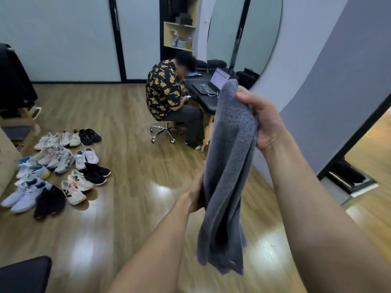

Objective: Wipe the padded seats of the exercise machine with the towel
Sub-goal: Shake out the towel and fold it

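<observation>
A grey towel [229, 166] hangs folded lengthwise in front of me, above the wooden floor. My right hand [265, 121] grips its upper end, fingers closed around the cloth. My left hand [195, 192] holds the towel lower down on its left edge, mostly hidden behind the fabric. A black padded corner [24, 274] shows at the bottom left; I cannot tell whether it is one of the machine's seats.
Several pairs of shoes [57, 168] lie on the floor at the left. A person in a patterned shirt [164, 92] sits on a wheeled stool at a black table with a laptop [213, 83]. A curved grey wall [330, 85] rises at the right.
</observation>
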`<action>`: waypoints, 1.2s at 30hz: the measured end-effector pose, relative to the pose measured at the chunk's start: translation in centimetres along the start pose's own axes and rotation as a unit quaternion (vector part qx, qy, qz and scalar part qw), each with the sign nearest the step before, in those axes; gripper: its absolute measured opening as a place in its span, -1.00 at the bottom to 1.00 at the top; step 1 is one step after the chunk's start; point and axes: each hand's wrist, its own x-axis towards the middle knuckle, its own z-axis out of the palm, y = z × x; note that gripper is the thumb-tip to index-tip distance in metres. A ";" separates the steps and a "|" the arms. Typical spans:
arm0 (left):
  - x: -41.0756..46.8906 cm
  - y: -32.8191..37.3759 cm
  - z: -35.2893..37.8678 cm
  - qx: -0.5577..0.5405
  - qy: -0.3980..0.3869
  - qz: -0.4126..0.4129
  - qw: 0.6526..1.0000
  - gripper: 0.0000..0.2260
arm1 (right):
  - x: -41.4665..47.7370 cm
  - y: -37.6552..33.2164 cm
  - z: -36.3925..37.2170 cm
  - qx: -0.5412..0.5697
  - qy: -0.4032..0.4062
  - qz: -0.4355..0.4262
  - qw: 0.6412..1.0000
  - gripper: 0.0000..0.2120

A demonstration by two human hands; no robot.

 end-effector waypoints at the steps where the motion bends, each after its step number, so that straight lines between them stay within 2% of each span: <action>1: 0.0 0.4 0.0 -0.018 -0.002 0.002 1.000 -0.43 | -0.2 -1.0 0.0 0.011 0.002 -0.022 1.000 -0.81; 4: 0.8 0.6 -0.2 0.032 0.006 -0.036 0.999 -0.28 | -0.5 -3.2 0.0 0.037 0.007 -0.086 0.996 -0.84; 6: 1.1 0.5 -0.1 0.040 -0.028 -0.035 0.998 -0.42 | -0.5 -4.0 0.1 0.044 -0.006 -0.116 0.992 -0.87; 9: 0.3 1.5 -0.3 0.010 -0.022 -0.040 0.999 -0.72 | -0.8 -4.8 -0.9 0.039 -0.010 -0.128 0.991 -0.76; 11: -0.3 4.2 -1.1 -0.002 -0.002 0.020 1.000 -0.85 | -1.4 -5.2 -2.7 -0.019 0.004 -0.123 0.992 -0.63; 14: -2.5 10.9 -2.7 -0.121 0.037 0.178 0.976 -0.75 | -2.3 -6.2 -5.3 -0.077 0.102 -0.112 0.985 -0.48; 16: -4.2 13.9 -3.8 -0.171 0.063 0.252 0.950 -0.57 | -2.8 -6.3 -6.9 -0.057 0.155 -0.139 0.976 -0.54; 17: -4.6 14.2 -4.4 -0.132 0.074 0.256 0.955 -0.52 | -2.9 -5.9 -7.6 -0.061 0.175 -0.138 0.973 -0.63; 19: -5.2 13.8 -4.7 0.004 0.095 0.229 0.969 -0.62 | -3.1 -4.4 -8.7 -0.119 0.205 -0.078 0.968 -0.72; 21: -5.3 14.4 -4.4 0.079 0.123 0.234 0.961 -0.76 | -2.7 -3.1 -9.6 -0.166 0.223 -0.020 0.960 -0.76; 22: -5.5 15.5 -4.4 0.063 0.117 0.260 0.957 -0.78 | -2.4 -2.9 -9.9 -0.163 0.244 -0.025 0.956 -0.82; 24: -6.2 17.7 -4.5 -0.009 0.068 0.291 0.954 -0.68 | -2.0 -2.8 -10.6 -0.112 0.288 -0.056 0.949 -0.89; 25: -6.3 18.1 -4.7 0.006 0.043 0.275 0.960 -0.60 | -2.0 -2.4 -10.8 -0.111 0.290 -0.040 0.950 -0.82; 26: -6.3 17.8 -4.9 0.075 0.042 0.233 0.969 -0.56 | -2.2 -1.5 -11.2 -0.132 0.280 0.004 0.951 -0.73; 28: -5.7 15.8 -5.2 0.215 0.067 0.158 0.961 -0.65 | -2.4 0.9 -11.5 -0.183 0.254 0.097 0.945 -0.69; 29: -5.4 15.3 -5.0 0.228 0.082 0.163 0.956 -0.75 | -2.2 1.5 -11.4 -0.190 0.248 0.107 0.944 -0.70; 30: -5.3 15.2 -5.0 0.195 0.097 0.185 0.958 -0.81 | -1.8 1.7 -11.2 -0.180 0.248 0.088 0.948 -0.70; 32: -5.0 15.4 -5.5 0.038 0.055 0.224 0.972 -0.75 | -1.4 1.2 -10.7 -0.108 0.240 0.039 0.964 -0.69; 33: -5.1 15.4 -5.8 0.000 0.022 0.217 0.976 -0.68 | -1.3 0.9 -10.5 -0.103 0.237 0.044 0.965 -0.72; 34: -5.2 15.0 -6.1 0.028 0.024 0.192 0.981 -0.64 | -1.3 0.9 -10.5 -0.141 0.237 0.066 0.959 -0.74; 36: -5.3 13.7 -6.6 0.156 0.087 0.139 0.974 -0.70 | -1.4 1.7 -10.7 -0.244 0.244 0.117 0.931 -0.72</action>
